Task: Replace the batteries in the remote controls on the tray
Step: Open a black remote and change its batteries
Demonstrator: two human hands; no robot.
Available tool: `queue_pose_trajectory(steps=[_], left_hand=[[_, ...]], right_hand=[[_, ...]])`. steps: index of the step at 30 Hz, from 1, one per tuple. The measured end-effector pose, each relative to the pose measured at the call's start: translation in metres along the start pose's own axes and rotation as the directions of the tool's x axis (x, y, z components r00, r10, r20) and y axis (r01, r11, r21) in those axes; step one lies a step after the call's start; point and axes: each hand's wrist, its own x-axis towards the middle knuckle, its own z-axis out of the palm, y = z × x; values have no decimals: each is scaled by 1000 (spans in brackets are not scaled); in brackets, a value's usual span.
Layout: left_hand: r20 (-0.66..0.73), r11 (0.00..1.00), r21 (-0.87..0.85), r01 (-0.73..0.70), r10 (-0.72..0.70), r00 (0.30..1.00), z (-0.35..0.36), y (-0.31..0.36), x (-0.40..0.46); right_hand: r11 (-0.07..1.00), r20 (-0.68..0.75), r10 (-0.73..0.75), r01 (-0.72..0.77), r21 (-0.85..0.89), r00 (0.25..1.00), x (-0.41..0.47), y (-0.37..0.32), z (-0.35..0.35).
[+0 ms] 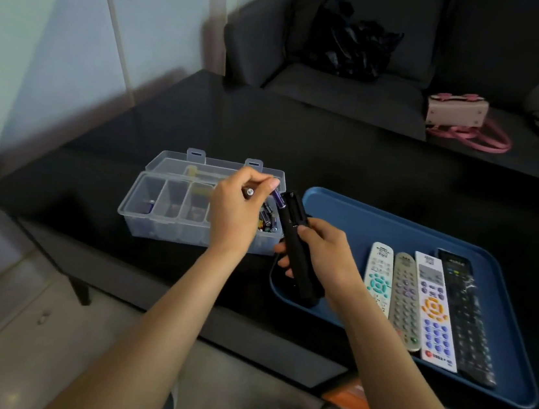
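Gripping a black remote (294,241) in the right hand (326,255) above the blue tray (394,226), pinching two batteries (277,197) in the left hand (236,214) over the clear organizer box (171,216).

left hand (238,212) pinches batteries (279,198) | right hand (326,255) grips black remote (294,238) | above blue tray (428,230)

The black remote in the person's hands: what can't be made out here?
Head view only:
- Black remote control: its button side faces away; the right hand covers its middle.
- Purple battery: the left hand hides most; label too small.
- Clear plastic compartment box: the left hand blocks its right compartment.
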Motion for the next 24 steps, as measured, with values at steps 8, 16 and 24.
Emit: queue_pose_trajectory(steps=[8, 16, 24], left_hand=[[42, 980, 74, -185, 183, 982, 7, 2, -8], [-31, 965, 193, -179, 189, 982, 12, -4, -15], [30, 913, 293, -284, 288, 957, 15, -5, -21]], right_hand=[[999, 15, -34, 33, 29, 999, 1, 2, 2], [997, -23, -77, 77, -10, 997, 2, 7, 7], [992, -55, -127, 127, -5, 990, 1, 8, 5]])
